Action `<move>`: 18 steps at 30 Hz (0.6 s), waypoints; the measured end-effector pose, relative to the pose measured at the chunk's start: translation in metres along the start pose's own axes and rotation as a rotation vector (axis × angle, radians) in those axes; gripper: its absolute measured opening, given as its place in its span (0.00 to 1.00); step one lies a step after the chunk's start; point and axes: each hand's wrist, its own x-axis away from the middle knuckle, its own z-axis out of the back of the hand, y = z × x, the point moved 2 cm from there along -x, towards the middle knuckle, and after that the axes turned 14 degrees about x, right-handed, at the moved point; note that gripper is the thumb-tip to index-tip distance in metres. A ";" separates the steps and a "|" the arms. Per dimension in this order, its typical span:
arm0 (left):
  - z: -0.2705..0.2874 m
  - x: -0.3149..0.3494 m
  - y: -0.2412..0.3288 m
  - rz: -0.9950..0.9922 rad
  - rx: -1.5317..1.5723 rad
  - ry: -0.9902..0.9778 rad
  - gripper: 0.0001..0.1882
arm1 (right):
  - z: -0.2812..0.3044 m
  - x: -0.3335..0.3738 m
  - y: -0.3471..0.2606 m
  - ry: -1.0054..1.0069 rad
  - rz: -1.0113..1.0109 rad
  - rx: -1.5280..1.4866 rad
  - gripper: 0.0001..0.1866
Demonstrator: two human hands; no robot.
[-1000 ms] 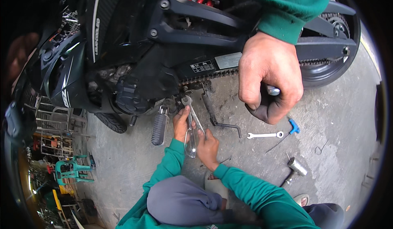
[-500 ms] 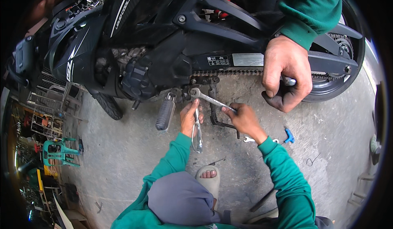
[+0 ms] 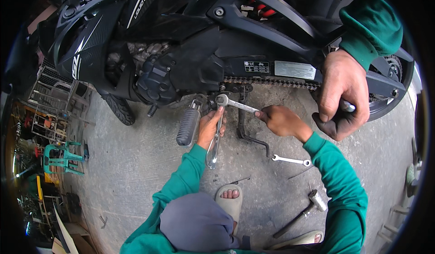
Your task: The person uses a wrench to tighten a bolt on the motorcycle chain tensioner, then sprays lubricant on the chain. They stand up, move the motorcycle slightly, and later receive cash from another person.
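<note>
Curling tight, the fingers (image 3: 358,118) of the right hand (image 3: 342,97) wrap a metal handle (image 3: 348,105) together with a dark rag (image 3: 331,127), thumb pressed down on the cloth. Only the handle's bright end shows past the knuckles. The grip sits just in front of the swingarm, beside the rear wheel (image 3: 392,95) and right of the drive chain (image 3: 272,82). The left hand is out of view.

Lower left, a crouching co-worker in green sleeves works under the motorcycle (image 3: 190,68). One co-worker hand (image 3: 283,120) pinches the end of a slanted spanner (image 3: 238,104) whose ring end sits on a fitting beside the footpeg (image 3: 188,126). The other co-worker hand (image 3: 209,127) holds a second spanner (image 3: 214,149) pointing downward.

Between them stands the side stand (image 3: 247,131). On the concrete floor (image 3: 136,163) a loose spanner (image 3: 291,160) lies just below the co-worker's forearm, with a hammer (image 3: 308,208) farther down. Bare concrete stretches left of the footpeg.
</note>
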 end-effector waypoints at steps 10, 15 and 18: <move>-0.006 -0.002 0.004 0.063 -0.023 -0.019 0.27 | -0.004 -0.021 0.013 -0.585 -0.151 -0.779 0.24; -0.006 -0.002 0.005 0.056 -0.016 -0.027 0.26 | -0.024 -0.017 0.016 -0.363 -0.136 -0.770 0.23; -0.005 -0.003 0.005 0.063 -0.009 -0.031 0.25 | -0.036 -0.015 0.017 -0.253 -0.126 -0.685 0.23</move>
